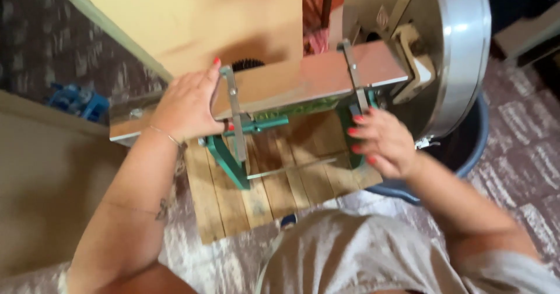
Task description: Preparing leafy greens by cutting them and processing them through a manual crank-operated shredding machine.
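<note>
The left hand is being laid flat, fingers spread, on the metal feed tray of the green-framed machine. The right hand, fingers loosely curled, is being held empty beside the tray's front edge, above the wooden platform.

Both forearms are bare, no sleeves down to the wrists. Red polish shines on the nails of the left hand and again on the right hand. A thin bracelet circles the left wrist, and a small dark tattoo marks the left forearm. A pale grey garment covers the torso and right upper arm.
</note>
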